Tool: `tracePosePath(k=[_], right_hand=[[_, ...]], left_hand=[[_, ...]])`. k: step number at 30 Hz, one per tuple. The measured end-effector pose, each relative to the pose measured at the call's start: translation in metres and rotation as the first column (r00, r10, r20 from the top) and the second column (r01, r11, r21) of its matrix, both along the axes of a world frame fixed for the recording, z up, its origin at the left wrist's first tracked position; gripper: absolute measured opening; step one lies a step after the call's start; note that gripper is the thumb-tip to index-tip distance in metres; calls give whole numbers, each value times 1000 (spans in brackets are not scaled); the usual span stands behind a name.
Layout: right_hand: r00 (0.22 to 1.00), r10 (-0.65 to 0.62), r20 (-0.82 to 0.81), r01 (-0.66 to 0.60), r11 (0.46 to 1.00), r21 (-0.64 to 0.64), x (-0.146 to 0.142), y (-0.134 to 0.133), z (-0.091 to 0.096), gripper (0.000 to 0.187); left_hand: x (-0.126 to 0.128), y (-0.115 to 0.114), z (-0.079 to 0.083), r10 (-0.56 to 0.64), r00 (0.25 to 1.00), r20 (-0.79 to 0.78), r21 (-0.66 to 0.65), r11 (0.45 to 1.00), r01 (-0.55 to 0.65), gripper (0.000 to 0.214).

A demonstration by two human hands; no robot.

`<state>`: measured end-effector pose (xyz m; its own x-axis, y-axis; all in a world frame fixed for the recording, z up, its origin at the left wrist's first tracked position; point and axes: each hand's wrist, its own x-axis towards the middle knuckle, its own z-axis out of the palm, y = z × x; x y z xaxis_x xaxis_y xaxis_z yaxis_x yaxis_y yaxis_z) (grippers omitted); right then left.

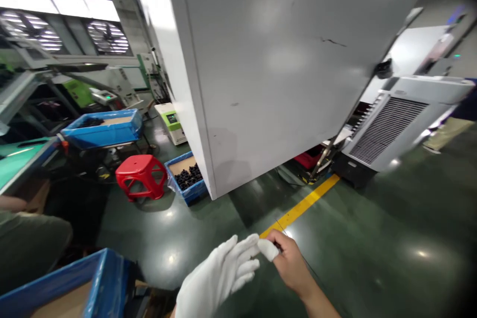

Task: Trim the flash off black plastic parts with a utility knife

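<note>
My left hand wears a white knit glove, palm turned to the right. Its fingers are stretched out and slightly apart, holding nothing. Bare and curled, my right hand meets the gloved fingertips. A small white cloth-like piece sits at its thumb and forefinger; I cannot tell whether it covers the thumb or is pinched. A thin dark line, perhaps a thread, runs past the right hand. Both hands are in the lower middle, above the green floor.
A large grey-white cabinet fills the centre. Left of it are a red stool and blue bins with black parts. Another blue bin is near at lower left, beside a seated person. A grey air cooler stands right; a yellow line crosses the floor.
</note>
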<state>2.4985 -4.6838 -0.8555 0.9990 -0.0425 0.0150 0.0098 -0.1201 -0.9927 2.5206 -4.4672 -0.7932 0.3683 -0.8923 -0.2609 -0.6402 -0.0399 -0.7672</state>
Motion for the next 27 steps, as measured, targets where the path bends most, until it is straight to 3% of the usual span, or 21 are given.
tracePosePath(k=[3,8,14,20,24,27], right_hand=[[999,-35,7,36,998,-55,4,2,-8,35],[998,-58,-1,58,996,-62,24,45,-15,33],[986,149,-69,-151,988,-23,46,137,-14,41],[946,324,26,-323,946,-34,68,211,2,34],[941,334,64,-329,942,-73,98,249,8,36],[950,307,52,-302,948,-97,130,273,6,36]], left_hand=[[-4,20,5,52,996,-71,-232,970,-67,57],[0,57,15,122,976,-183,-397,898,-187,49],[17,131,14,244,951,-191,-420,855,-304,48],[32,199,10,309,935,-174,-460,814,-354,51],[49,237,7,367,921,-127,-463,800,-382,49],[67,268,8,428,895,-125,-496,755,-430,53]])
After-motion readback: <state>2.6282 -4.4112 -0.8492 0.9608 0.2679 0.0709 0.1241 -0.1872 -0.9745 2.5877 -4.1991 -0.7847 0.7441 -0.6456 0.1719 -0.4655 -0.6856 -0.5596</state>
